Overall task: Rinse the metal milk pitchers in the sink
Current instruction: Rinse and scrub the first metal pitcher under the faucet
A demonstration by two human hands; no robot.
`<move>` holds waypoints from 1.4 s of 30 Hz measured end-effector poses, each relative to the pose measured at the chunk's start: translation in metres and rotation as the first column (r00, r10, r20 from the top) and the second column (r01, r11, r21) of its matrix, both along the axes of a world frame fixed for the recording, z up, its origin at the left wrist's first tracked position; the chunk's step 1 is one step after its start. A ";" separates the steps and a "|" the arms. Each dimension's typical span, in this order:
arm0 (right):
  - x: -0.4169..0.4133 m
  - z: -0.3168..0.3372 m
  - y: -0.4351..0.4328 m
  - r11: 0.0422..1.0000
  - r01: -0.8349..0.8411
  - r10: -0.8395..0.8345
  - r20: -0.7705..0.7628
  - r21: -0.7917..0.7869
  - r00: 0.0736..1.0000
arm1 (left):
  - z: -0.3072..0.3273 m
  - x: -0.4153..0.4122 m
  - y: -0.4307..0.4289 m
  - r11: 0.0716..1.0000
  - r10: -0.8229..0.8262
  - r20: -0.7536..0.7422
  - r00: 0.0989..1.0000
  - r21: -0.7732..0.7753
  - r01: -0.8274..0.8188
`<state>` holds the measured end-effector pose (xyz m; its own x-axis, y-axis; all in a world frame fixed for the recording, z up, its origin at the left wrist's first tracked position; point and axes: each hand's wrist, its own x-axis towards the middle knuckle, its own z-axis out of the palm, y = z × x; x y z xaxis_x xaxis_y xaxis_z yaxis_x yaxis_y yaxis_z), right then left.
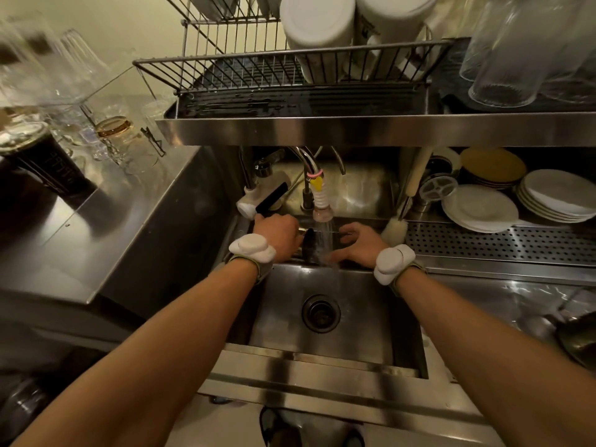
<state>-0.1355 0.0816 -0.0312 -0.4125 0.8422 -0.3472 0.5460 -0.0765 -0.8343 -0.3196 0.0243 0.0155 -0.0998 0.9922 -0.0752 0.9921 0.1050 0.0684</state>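
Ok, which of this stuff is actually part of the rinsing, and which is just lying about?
In the job: milk pitcher, gripped by the left hand; right hand open beside it; running faucet nozzle; sink.
Lying about: bottle brush, stacked plates, drinking glasses, white containers on the dish rack.

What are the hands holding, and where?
The left hand grips the pitcher by its left side; the exact hold is hidden. The right hand is open.

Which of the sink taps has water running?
The centre chrome tap with the white ribbed nozzle; a stream falls from it. The white tap with black lever to its left shows none.
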 end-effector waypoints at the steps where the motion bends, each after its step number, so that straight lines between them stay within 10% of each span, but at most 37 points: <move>1: 0.001 0.001 0.000 1.000 0.002 -0.002 -0.002 0.008 1.000 | 0.001 0.001 -0.001 1.000 -0.025 -0.039 0.999 0.004 0.025; 14: 0.007 0.005 0.001 0.998 -0.014 0.013 0.028 0.063 1.000 | 0.007 -0.001 0.002 0.977 -0.157 -0.320 0.934 0.088 0.195; 19: 0.009 0.000 0.002 0.999 -0.032 0.032 0.023 0.016 0.999 | 0.000 -0.003 -0.001 0.997 0.041 0.124 0.991 0.055 -0.048; 23: 0.004 -0.012 -0.001 1.000 -0.024 0.024 -0.007 0.004 1.000 | -0.013 -0.004 0.000 0.940 0.321 0.688 0.650 -0.151 -0.305; 30: -0.027 -0.036 0.008 0.990 0.132 -0.123 -0.160 0.049 0.979 | -0.031 0.005 0.010 0.925 0.323 0.933 0.161 -0.275 -0.260; 36: -0.027 -0.046 0.016 0.969 0.224 -0.217 -0.072 0.105 0.974 | -0.037 -0.020 0.013 0.894 0.407 0.827 0.388 -0.274 -0.354; 42: -0.036 -0.040 0.013 0.972 0.201 -0.193 -0.076 0.120 0.978 | -0.033 -0.027 0.012 0.882 0.421 0.836 0.352 -0.285 -0.376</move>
<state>-0.1715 0.0950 -0.0708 -0.2522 0.9444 -0.2110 0.4762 -0.0687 -0.8766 -0.3464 0.0367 -0.0173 -0.3436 0.8488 -0.4018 0.2509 0.4952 0.8317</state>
